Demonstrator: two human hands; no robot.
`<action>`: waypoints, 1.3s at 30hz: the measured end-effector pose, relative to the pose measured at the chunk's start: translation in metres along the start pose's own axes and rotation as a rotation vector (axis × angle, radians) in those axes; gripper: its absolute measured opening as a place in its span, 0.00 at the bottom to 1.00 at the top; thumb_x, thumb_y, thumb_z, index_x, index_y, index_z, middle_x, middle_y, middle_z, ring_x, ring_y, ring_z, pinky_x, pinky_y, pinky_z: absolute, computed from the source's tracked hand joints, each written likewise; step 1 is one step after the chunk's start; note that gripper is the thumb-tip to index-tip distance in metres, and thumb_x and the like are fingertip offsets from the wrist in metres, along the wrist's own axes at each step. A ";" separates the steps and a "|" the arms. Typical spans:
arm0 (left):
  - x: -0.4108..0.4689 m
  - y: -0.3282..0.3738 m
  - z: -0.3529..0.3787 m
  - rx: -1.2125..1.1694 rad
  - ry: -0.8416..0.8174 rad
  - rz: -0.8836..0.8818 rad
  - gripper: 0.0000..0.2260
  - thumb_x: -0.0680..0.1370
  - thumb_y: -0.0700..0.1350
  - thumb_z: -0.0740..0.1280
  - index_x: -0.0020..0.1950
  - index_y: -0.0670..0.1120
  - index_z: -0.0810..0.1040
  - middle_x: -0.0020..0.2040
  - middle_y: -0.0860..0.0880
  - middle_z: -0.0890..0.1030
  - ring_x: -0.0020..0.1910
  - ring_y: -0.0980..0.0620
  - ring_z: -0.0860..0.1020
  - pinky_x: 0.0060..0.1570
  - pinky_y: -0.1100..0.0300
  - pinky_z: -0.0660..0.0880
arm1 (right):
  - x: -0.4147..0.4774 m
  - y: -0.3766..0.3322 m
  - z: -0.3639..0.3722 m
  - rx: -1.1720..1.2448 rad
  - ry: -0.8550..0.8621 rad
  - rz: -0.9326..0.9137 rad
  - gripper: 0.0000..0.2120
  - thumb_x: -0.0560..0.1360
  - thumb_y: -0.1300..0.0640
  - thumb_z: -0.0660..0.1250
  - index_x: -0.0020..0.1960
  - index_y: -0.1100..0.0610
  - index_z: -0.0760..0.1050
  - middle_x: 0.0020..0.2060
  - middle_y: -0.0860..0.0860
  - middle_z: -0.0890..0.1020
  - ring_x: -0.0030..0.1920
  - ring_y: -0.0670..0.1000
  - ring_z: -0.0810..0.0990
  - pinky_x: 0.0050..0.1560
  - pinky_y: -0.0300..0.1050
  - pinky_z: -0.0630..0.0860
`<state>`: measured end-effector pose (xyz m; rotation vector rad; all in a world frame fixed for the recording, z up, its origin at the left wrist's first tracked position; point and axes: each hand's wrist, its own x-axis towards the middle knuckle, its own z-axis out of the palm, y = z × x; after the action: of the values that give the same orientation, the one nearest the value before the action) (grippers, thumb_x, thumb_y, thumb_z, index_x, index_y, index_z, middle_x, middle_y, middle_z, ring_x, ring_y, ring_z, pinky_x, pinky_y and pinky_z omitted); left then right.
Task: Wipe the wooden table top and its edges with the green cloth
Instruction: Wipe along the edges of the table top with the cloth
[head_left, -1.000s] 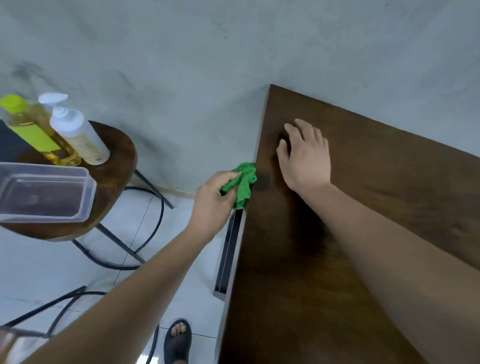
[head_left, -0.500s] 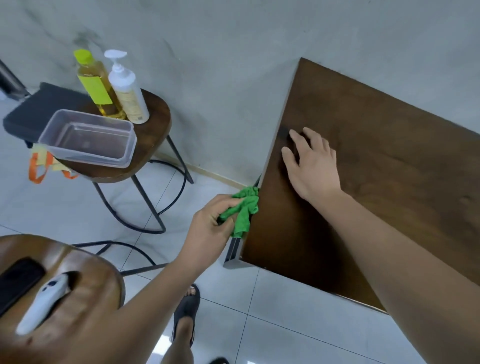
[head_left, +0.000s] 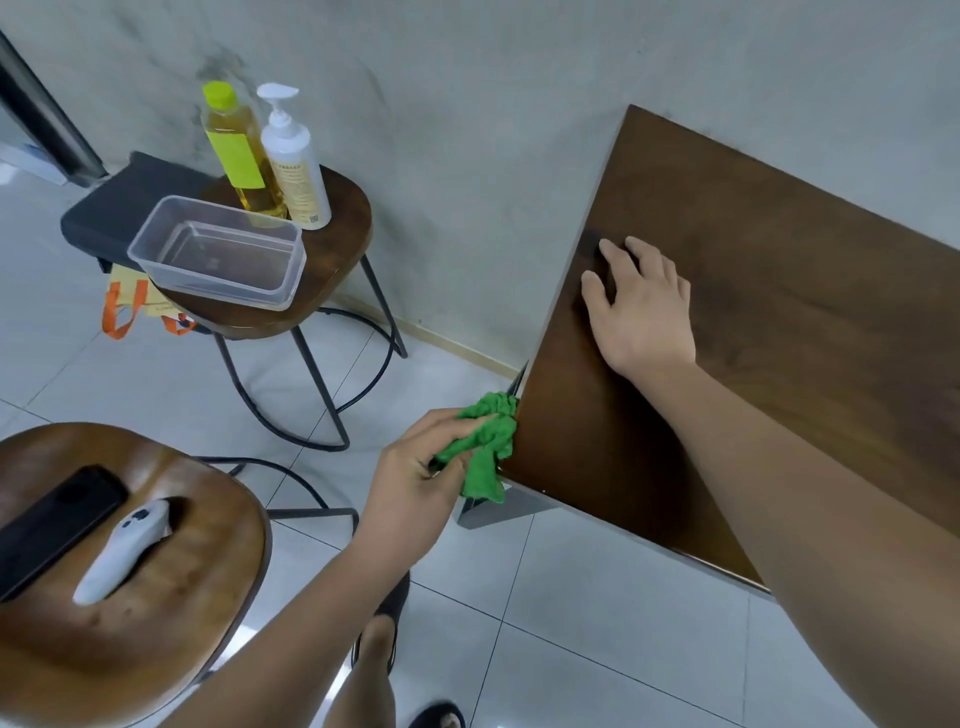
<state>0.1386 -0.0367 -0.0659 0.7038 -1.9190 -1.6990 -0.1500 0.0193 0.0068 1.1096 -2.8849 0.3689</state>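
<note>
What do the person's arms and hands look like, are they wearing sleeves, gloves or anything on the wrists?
Both forearms are bare as far as the frame shows, with no sleeves in view. The left hand and right hand have no gloves, and no rings, watch or wristband can be seen. Fingernails look short and unpainted.

Table (head_left: 779, 332): dark brown wood grain, pale grey edge. Cloth (head_left: 485, 447): bright green. Two stools (head_left: 332, 244): dark brown seats, black frames. Bottle (head_left: 239, 156): amber liquid, lime-yellow cap and label. Pump bottle (head_left: 293, 161): white, cream label. Tub (head_left: 218, 249): clear. Phone (head_left: 57, 519): black. Controller (head_left: 124, 551): white. Floor (head_left: 571, 623): pale grey tiles. Wall (head_left: 467, 130): mottled grey.
</note>
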 end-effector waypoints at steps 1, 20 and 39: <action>0.011 0.001 0.002 0.017 0.003 0.004 0.18 0.82 0.25 0.68 0.66 0.41 0.87 0.65 0.46 0.85 0.63 0.52 0.84 0.63 0.61 0.79 | 0.000 0.000 0.000 0.000 0.006 -0.001 0.29 0.89 0.38 0.53 0.86 0.48 0.67 0.85 0.54 0.67 0.86 0.58 0.62 0.86 0.62 0.57; 0.158 0.012 0.045 0.144 -0.030 -0.015 0.14 0.85 0.36 0.69 0.69 0.46 0.86 0.63 0.47 0.85 0.62 0.47 0.83 0.66 0.44 0.80 | 0.003 0.003 0.006 0.010 0.061 0.003 0.28 0.88 0.39 0.54 0.84 0.48 0.71 0.83 0.53 0.70 0.84 0.58 0.65 0.84 0.64 0.61; 0.027 0.026 -0.007 0.187 0.020 0.095 0.17 0.83 0.32 0.71 0.68 0.49 0.87 0.64 0.55 0.84 0.64 0.55 0.83 0.65 0.55 0.81 | -0.003 0.003 -0.002 0.024 -0.006 0.022 0.27 0.90 0.40 0.53 0.86 0.48 0.68 0.86 0.53 0.67 0.86 0.58 0.62 0.86 0.61 0.56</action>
<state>0.1215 -0.0571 -0.0388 0.6822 -2.0815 -1.4643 -0.1498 0.0237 0.0080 1.0844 -2.9076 0.4035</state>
